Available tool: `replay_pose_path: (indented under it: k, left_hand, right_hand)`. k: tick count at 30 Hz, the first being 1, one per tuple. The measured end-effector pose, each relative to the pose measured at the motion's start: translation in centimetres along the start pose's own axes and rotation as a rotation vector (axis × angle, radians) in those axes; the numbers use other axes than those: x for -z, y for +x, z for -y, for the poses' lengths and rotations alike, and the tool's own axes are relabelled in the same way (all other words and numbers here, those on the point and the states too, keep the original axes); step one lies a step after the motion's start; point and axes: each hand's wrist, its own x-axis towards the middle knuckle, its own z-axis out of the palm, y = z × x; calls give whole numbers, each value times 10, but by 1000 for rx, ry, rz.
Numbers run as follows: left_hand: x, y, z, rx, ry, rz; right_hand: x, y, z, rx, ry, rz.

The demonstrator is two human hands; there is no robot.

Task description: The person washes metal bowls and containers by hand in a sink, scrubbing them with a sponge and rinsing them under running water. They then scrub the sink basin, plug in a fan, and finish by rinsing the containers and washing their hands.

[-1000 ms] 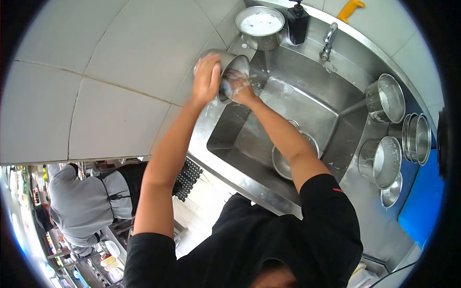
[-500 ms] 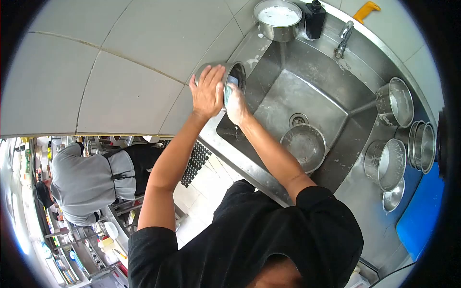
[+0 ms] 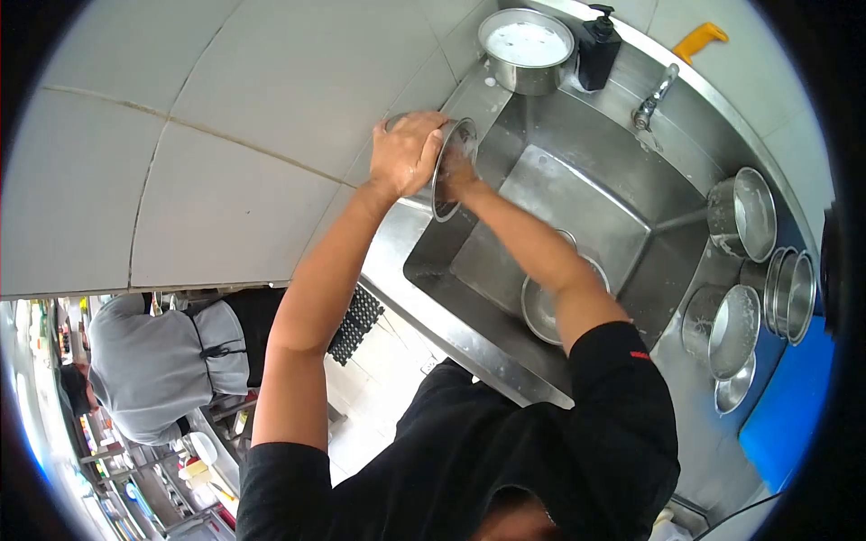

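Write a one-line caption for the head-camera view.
At the edge of a steel sink, the left hand holds a tilted metal pot while the right hand reaches inside.

1. I see a silver-grey pot point(image 3: 464, 137), black pump bottle point(image 3: 599, 54), yellow-orange handle point(image 3: 699, 42).
2. I see a blue panel point(image 3: 792, 406).
3. I see a black, pale-dotted mat point(image 3: 355, 325).
4. One black sleeve point(image 3: 613, 365) bears a red mark point(image 3: 640, 355).

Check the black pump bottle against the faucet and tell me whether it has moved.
No. The black pump bottle still stands between the foamy pot and the faucet; only the view shifted.
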Motion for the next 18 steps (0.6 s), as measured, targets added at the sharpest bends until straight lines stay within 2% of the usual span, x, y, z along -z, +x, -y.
replay_pose_path:
  k: [1,2,4,5,7,8,10,13,14,16,18]
  left_hand:
    - [-1,-6,4,-32,6,-53]
    - [-2,-13,3,-22,4,-43]
    - [1,-19,2,-33,-26,-152]
    - [3,-20,-1,-31,-26,-157]
    - [8,-18,-5,14,-39,-114]
    - [7,-17,-6,9,-36,-123]
    - [2,-18,-1,19,-37,-107]
    - [2,-13,-4,84,-22,-72]
    - [4,-9,-3,93,-23,-80]
    - [3,0,-5,165,-16,40]
    - [-4,8,0,143,-11,37]
  right_hand:
    - [26,-6,34,-171,55,136]
    - [9,-13,44,-172,62,148]
    - [-24,-17,52,-316,693,-29]
    - [-19,-14,64,-312,690,-28]
    - [13,-5,87,-615,1906,-9]
    - [31,-2,89,-604,1903,-10]
    - [67,4,90,-597,2062,-312]
    - [105,-14,96,-479,2342,-369]
    - [96,-21,89,-379,2294,-407]
    - [115,-55,118,-759,1861,-540]
    - [83,-83,100,-525,1567,-418]
